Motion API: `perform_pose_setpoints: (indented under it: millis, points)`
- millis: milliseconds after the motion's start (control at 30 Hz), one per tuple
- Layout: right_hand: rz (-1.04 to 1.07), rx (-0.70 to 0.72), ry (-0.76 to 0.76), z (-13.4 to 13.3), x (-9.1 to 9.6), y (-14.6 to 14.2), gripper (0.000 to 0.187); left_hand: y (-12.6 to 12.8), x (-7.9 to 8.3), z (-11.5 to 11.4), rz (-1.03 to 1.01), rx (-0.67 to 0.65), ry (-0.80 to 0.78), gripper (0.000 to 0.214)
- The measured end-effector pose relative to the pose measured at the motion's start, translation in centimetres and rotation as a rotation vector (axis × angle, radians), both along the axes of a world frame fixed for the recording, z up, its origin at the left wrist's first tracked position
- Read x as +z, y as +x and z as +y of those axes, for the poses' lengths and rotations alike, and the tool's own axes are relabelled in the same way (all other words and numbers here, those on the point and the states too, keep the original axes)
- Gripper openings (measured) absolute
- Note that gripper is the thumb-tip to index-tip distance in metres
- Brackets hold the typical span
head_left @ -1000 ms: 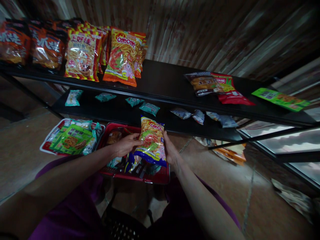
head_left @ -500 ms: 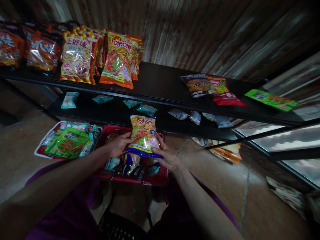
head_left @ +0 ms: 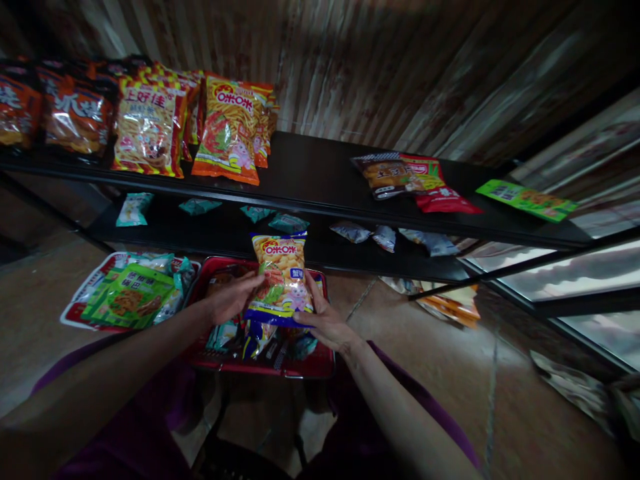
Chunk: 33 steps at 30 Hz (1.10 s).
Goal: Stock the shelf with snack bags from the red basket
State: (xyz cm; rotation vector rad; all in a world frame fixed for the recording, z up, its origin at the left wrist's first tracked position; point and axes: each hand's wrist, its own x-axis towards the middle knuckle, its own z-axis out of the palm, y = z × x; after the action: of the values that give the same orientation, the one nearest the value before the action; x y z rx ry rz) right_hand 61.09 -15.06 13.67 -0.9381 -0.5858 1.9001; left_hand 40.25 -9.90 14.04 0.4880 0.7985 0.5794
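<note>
Between my two hands, above a red basket (head_left: 327, 363), a yellow and blue snack bag (head_left: 285, 270) is held with its printed front facing me. My left hand (head_left: 233, 298) grips its left edge. On the lower right, my right hand (head_left: 327, 323) has its thumb over the front and its fingers along the side. Under the bag, the basket contains several more snack packets, among them a blue and yellow one (head_left: 257, 337) and a teal one (head_left: 223, 335). Part of the basket's contents is hidden by the bag and my hands.
Ahead runs a black two-tier shelf (head_left: 310, 157). Orange snack bags (head_left: 227, 130) stand upright at its left; brown, red and green packets (head_left: 527, 199) lie at its right. Small packets (head_left: 289, 222) lie on the lower tier. A second basket (head_left: 70, 313) with green packets sits left.
The view has shifted slightly, so the shelf sits lower and further left. The snack bag stays between both hands over the basket, now a little more upright.
</note>
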Motion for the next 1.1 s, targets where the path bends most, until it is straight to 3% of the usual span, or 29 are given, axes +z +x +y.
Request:
perform_pose_setpoints:
  millis: [133,333,533,767,933,1100]
  points:
    - [-0.024,0.061,0.076,-0.7,-0.1,-0.5,0.102,0.3,-0.4,-0.6,0.103,0.03,0.088,0.073]
    - [-0.03,0.06,0.063,-0.7,0.4,-0.8,0.089,0.5,-1.1,-1.0,0.027,0.067,0.208,0.079]
    - [-0.111,-0.013,0.059,-0.1,-0.8,-0.8,0.065,0.6,-0.9,-1.2,0.004,-0.045,0.35,0.08]
    - [-0.152,-0.058,0.043,-0.4,-2.2,-0.9,0.063,1.3,-1.5,-1.7,-0.192,-0.11,0.537,0.11]
    - [-0.152,-0.072,0.073,0.0,-2.0,-0.6,0.062,1.2,-1.3,-1.5,0.052,-0.024,0.64,0.112]
    - [-0.143,-0.13,0.105,0.5,-0.4,-0.6,0.072,1.0,0.2,-1.2,0.273,-0.031,0.78,0.085]
